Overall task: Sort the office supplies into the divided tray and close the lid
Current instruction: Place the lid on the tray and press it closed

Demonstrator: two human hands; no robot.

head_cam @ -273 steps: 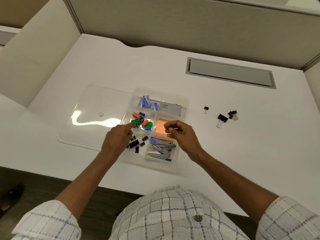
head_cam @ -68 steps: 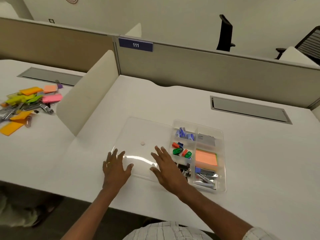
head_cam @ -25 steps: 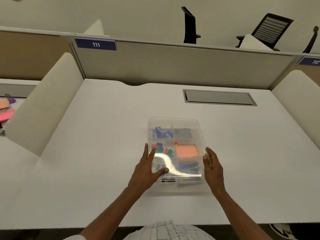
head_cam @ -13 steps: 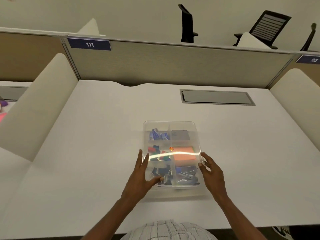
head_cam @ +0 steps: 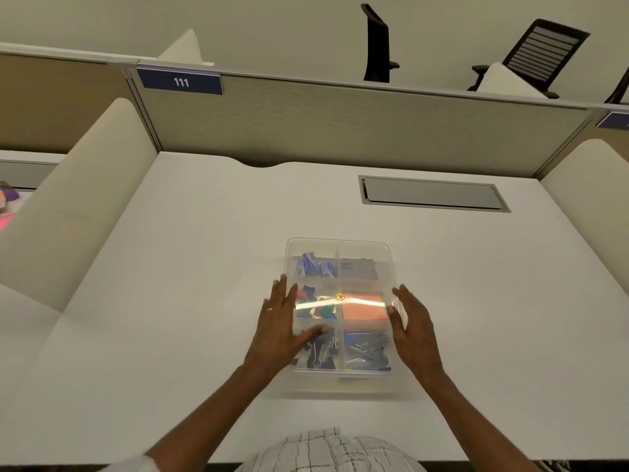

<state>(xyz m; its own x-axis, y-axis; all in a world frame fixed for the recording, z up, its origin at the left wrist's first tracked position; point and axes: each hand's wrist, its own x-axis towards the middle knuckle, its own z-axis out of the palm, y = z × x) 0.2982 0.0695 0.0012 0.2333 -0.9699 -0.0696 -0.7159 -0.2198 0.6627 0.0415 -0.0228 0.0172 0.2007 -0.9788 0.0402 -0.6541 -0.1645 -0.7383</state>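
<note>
the divided tray (head_cam: 383,267) sits mid-desk (head_cam: 170,301) with the clear lid (head_cam: 337,248) laid over it, supplies showing through. left hand (head_cam: 277,327) is flat on the lid's left side, fingers spread, thumb reaching in over the binder clips (head_cam: 320,352). right hand (head_cam: 413,330) rests along the right edge, fingers straight and loosely apart, gripping nothing. my guess: thin, light plastic, a bit flexy and slick, so press at the rim and corners rather than the middle, and it'll probably skate on the desk if shoved.

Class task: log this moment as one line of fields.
lid: on tray, contents showing through | left hand: flat on lid's left part | right hand: at tray's right edge | phase: closing
</note>
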